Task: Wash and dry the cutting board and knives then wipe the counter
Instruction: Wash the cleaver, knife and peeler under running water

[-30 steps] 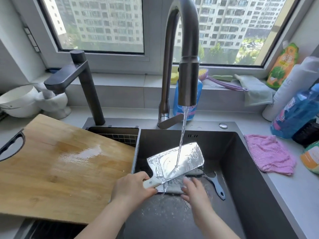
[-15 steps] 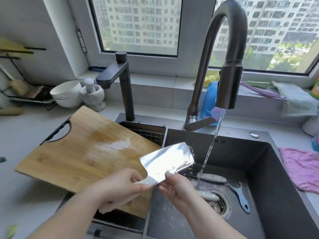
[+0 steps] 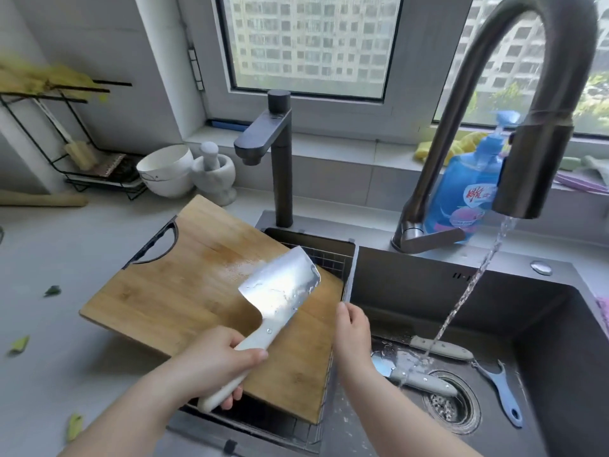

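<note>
Green scraps point(image 3: 52, 290) lie scattered on the grey bench point(image 3: 49, 245) at the far left, so the wiping step is not yet done. The wooden cutting board point(image 3: 171, 278) sits aslant, partly on the bench and partly over the left basin, with a wet sheen near its far edge. Above it, the left hand point(image 3: 214, 361) is wrapped firmly round the pale handle of a cleaver point(image 3: 280, 285). The broad, wet blade points up and away over the board, well clear of the water.

The right hand point(image 3: 352, 331) is just beside the divider of the sink point(image 3: 560, 324), fingers loose and holding nothing. Further right, two knives point(image 3: 441, 347) with pale handles lie on the sink floor near the drain. The stream point(image 3: 468, 285) from the faucet point(image 3: 534, 127) falls on them, and a blue peeler point(image 3: 504, 390) lies beside them.

The cleaver looks rinsed, so the washing step seems to be partway through. The next move probably calls for laying the cleaver down safely, edge turned away, or drying it. The free hand could then reach for a knife by its handle, not its blade.
</note>
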Demonstrator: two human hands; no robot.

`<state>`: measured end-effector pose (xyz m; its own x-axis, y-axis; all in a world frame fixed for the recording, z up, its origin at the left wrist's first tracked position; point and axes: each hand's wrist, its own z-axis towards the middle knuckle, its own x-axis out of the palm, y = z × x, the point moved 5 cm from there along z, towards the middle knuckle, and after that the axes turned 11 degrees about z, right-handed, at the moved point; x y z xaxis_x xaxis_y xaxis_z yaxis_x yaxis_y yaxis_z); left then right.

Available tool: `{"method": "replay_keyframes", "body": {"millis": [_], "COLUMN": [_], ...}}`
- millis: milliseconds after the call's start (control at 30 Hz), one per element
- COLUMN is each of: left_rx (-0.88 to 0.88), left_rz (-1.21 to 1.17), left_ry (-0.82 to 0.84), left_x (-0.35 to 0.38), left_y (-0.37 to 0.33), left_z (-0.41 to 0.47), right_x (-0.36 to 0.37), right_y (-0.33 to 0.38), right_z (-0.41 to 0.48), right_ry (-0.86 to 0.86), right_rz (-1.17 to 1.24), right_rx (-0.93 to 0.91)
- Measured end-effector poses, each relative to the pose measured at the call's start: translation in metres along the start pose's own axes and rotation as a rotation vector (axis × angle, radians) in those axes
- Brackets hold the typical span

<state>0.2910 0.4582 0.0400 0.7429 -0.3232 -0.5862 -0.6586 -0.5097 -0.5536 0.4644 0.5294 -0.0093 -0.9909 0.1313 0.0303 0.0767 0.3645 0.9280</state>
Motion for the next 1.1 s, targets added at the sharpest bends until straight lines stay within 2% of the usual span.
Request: {"method": "replay_keyframes", "body": {"millis": [100,167,333,433,500,700,967,1100], "left_rx": [-0.029,-0.029,0.019,0.014,0.016,0.002,-0.014,0.025], "left_rz": [0.050,0.085,0.172,0.160,0.209,0.554,0.747,0.708], "left_ry": [-0.020,-0.028,-0.092,-0.111,-0.106,-0.041,-0.038,-0.044], "left_x": [0.015,0.028,0.057,0.072,0.080,0.098,0.114,0.126], "left_y": [0.012,0.016,0.011,0.009,0.008,0.007,-0.007,-0.004], "left_z": [0.020,0.032,0.050,0.058,0.061,0.072,0.075,0.078], "right_x": [0.000,-0.005,-0.021,-0.023,-0.022,-0.025,-0.035,-0.069], "right_y": [-0.004,-0.008,-0.016,-0.018,-0.021,-0.023,-0.034,-0.055], "right_z": [0.002,0.002,0.004,0.007,0.007,0.011,0.014,0.008], "right_ry": [-0.011,-0.021,0.132,0.190,0.216,0.268,0.260,0.235], "right_rz": [-0.091,-0.094,0.262,0.380,0.362,0.347,0.209,0.164], "right_rx": [-0.063,-0.036,0.259,0.300,0.304,0.308,0.311,0.292]}}
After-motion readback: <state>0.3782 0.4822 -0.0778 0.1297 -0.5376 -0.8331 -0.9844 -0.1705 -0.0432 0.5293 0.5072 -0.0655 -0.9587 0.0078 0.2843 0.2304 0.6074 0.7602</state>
